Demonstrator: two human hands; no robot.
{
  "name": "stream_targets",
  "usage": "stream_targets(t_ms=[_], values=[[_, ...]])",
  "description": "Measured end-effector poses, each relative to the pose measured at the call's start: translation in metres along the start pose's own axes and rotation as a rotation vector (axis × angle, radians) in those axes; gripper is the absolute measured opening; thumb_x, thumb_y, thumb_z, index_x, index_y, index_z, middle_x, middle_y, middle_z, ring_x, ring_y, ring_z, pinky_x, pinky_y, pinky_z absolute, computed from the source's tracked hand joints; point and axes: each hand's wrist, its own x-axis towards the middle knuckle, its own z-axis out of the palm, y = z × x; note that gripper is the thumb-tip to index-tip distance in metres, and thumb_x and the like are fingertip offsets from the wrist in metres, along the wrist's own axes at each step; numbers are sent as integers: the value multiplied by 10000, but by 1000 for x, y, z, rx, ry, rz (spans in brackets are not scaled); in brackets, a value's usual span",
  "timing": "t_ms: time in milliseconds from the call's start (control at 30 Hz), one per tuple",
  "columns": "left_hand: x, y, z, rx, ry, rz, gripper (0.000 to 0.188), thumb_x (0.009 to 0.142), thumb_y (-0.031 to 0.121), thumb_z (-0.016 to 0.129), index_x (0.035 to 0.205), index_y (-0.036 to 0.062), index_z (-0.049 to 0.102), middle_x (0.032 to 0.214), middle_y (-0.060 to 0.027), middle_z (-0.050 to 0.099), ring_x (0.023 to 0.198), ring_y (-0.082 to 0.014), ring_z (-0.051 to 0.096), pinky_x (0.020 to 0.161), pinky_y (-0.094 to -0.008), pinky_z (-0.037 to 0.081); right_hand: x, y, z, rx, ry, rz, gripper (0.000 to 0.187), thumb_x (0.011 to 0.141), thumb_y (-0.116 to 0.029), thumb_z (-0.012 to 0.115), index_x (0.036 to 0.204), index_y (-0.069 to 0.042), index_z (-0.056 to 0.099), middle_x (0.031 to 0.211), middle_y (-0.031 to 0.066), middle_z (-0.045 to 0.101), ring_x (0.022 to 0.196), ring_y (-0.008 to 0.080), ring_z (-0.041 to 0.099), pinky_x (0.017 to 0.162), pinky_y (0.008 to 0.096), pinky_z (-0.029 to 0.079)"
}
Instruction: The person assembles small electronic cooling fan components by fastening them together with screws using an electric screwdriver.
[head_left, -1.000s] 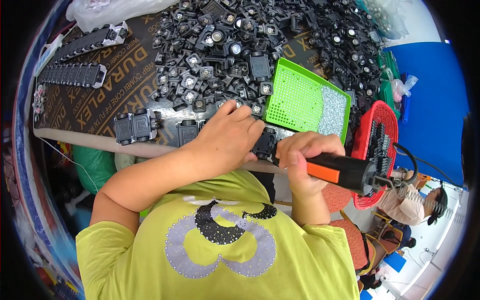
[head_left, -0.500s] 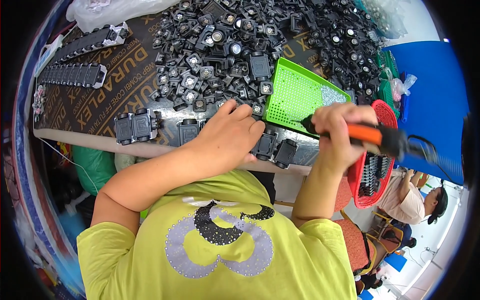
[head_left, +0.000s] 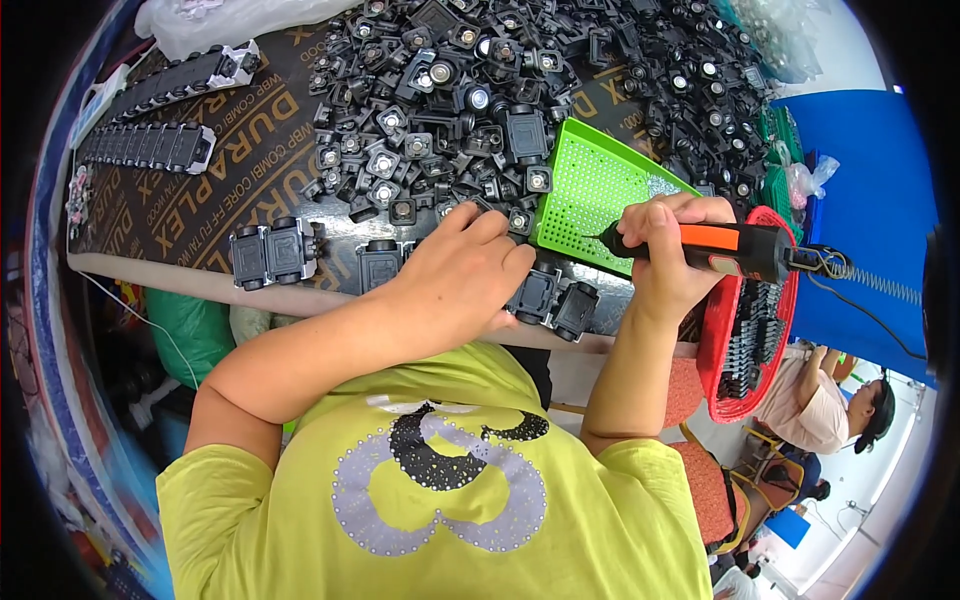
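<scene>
My right hand (head_left: 675, 245) is wrapped round a black and orange electric screwdriver (head_left: 712, 237), held nearly level. Its thin tip points left, over the near part of a sloping green perforated tray (head_left: 590, 195). Small silvery screws (head_left: 664, 186) lie toward that tray's right end. My left hand (head_left: 460, 268) bends over a row of boxy black plastic parts at the table's near edge, its fingers curled down on one that is mostly hidden. Other parts of the row show beside it: one black part (head_left: 378, 268) on the left, another black part (head_left: 534, 293) on the right.
A large heap of black plastic pieces (head_left: 440, 120) covers the far table. Joined black parts (head_left: 150, 148) lie in strips at left, with a black pair (head_left: 272, 253) nearer. A red basket (head_left: 715, 345) holds dark parts at right. A coiled cord (head_left: 880, 285) trails off the screwdriver.
My right hand has shifted slightly left, and the screwdriver, blurred before, now sits steadier and more level over the green tray. My left hand stays on the row of black parts.
</scene>
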Motion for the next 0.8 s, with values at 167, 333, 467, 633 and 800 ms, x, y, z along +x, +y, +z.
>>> stream_targets(t_ms=[167, 333, 467, 633, 800], values=[[-1, 1, 0, 8, 48, 8, 667, 646, 318, 898, 1180, 18, 632, 969, -90, 664, 1099, -285, 552, 1009, -432, 387, -1, -6, 0, -60, -31, 19, 207, 920, 94, 626, 989, -43, 488, 735, 126, 588, 549, 199, 554, 561, 376, 501], [0, 1, -3, -16, 6, -9, 700, 651, 380, 890, 1202, 39, 627, 954, -62, 656, 1066, -267, 544, 996, -425, 382, 4, -20, -2, 109, 2, -16, 268, 880, 144, 616, 1000, -46, 469, 720, 121, 597, 544, 188, 570, 550, 344, 530], [-1, 0, -1, 17, 1, -11, 686, 659, 389, 883, 1197, 45, 634, 952, -56, 656, 1065, -262, 547, 990, -424, 382, -2, -46, 8, 324, -52, 2, 252, 894, 42, 648, 1027, -56, 458, 707, 107, 548, 538, 216, 545, 561, 393, 509], [0, 0, 1, 13, 12, -8, 659, 663, 376, 877, 1181, 38, 650, 957, -66, 653, 1064, -256, 552, 989, -422, 381, -15, -47, 25, 361, -157, 64, 304, 841, 79, 690, 1002, -51, 467, 728, 111, 588, 565, 219, 585, 599, 408, 550], [-1, 1, 0, -4, 15, -16, 639, 665, 363, 875, 1169, 35, 659, 989, -75, 652, 1066, -257, 552, 991, -425, 382, -20, -41, 33, 284, -169, 74, 360, 800, 118, 733, 983, -56, 477, 754, 106, 618, 611, 209, 624, 641, 391, 571]])
